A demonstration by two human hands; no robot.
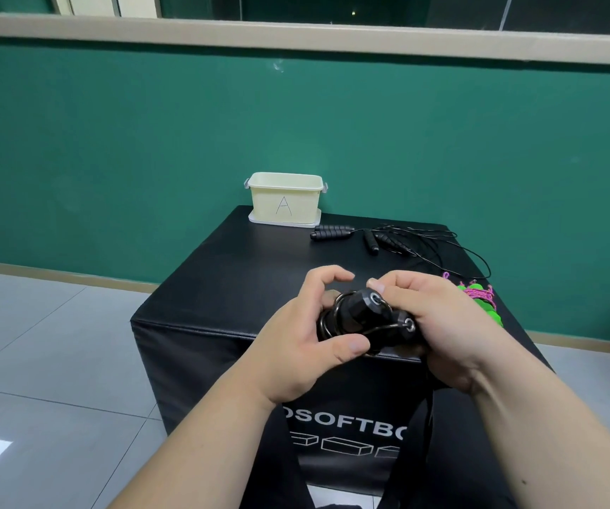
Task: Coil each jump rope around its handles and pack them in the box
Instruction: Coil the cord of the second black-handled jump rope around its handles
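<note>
Black jump-rope handles with cord coiled round them sit in both hands above the padded box's near edge — I see left hand pinching the coil, right hand curled round the handles; cream box far back.

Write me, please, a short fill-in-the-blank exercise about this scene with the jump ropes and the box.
The cream plastic box at the far edge of the black padded block bears the letter ____.
The left hand and the right hand together hold a pair of ____ jump-rope handles wrapped in thin cable.
The loose black jump ropes lie on the block to the ____ of the box.
The pink-corded bundle by the right hand has parts coloured ____.
Missing words: A; black; right; green.
</note>
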